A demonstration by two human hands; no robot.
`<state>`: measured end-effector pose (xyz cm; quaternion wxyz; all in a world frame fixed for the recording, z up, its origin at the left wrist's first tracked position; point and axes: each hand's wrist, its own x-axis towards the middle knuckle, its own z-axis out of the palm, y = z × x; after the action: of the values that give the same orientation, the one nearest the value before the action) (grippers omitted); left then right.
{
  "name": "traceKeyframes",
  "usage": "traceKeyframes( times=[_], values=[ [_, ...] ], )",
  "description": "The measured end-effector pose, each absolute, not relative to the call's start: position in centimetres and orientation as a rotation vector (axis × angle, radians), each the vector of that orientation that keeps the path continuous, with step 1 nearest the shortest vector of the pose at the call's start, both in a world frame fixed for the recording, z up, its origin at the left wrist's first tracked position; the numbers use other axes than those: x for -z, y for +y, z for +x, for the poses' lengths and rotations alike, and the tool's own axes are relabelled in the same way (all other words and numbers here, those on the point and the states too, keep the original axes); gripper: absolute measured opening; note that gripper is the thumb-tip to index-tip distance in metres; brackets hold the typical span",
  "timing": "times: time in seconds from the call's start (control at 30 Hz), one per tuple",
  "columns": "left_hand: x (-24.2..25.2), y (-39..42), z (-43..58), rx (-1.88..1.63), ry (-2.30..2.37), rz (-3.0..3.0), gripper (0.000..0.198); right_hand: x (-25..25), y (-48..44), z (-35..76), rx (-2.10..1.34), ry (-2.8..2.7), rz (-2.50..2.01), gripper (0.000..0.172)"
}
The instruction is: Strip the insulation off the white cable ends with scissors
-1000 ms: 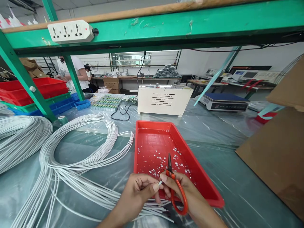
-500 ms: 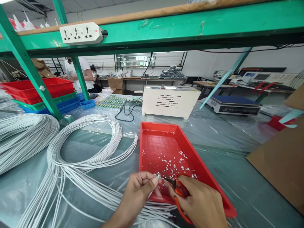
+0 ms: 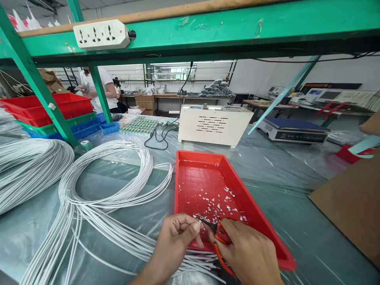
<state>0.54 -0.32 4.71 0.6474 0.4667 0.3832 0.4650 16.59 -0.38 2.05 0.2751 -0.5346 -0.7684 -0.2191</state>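
We see one shallow rectangular red plastic tray (image 3: 190, 186) lying on the clear plastic sheet (image 3: 267, 166) that covers the bench. Its gridded floor holds a scatter of small white snippets (image 3: 218, 200), too many and too small to count, lying mostly in its near half.

At the tray's near edge, our left hand (image 3: 175, 243) pinches the end of one thin white wire (image 3: 198, 222) between thumb and forefinger, the fingers pressed together on it. Our right hand (image 3: 249, 253) is closed around a pair of orange-handled scissors (image 3: 218, 237); the dark blade tips point at the wire end and sit just beside it. We cannot tell whether the blades touch the wire.

Left of the tray lies a large loose coil of white insulated wires (image 3: 103, 190), smooth and round in section, its cut ends fanning under our hands. A second white bundle (image 3: 26, 166) lies farther left.

Behind the tray stands one cream metal box with vent slots (image 3: 212, 124), and to its right one flat weighing scale with a blue top (image 3: 292, 128). At far left is a stack of red, green and blue plastic bins (image 3: 50, 114). One white three-socket power strip (image 3: 101, 35) is fixed to the green shelf beam (image 3: 237, 27). A brown cardboard sheet (image 3: 353, 206) lies at right. Another person in a white shirt (image 3: 103, 85) stands in the background.
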Motion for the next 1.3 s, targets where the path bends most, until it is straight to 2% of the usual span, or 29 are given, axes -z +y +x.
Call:
traceKeyframes(
  times=[0.93,1.13,1.27,1.3],
  values=[
    [-4.6,-0.4,0.6,-1.078,1.007,1.127,0.033,-2.3,-0.4,16.4,0.53,-2.182,-1.473,0.046],
    [-4.3,-0.4,0.8,-1.091,1.021,1.081,0.033,-1.9,0.4,17.4,0.146,-2.139,-1.663,0.046],
    [-4.1,-0.5,1.0,-1.111,1.046,1.075,0.032,-2.5,1.5,19.0,0.367,-1.963,-1.888,0.036],
    [-4.1,-0.5,1.0,-1.117,1.053,1.089,0.03,-2.6,1.7,19.4,0.328,-1.962,-1.911,0.035]
  ],
)
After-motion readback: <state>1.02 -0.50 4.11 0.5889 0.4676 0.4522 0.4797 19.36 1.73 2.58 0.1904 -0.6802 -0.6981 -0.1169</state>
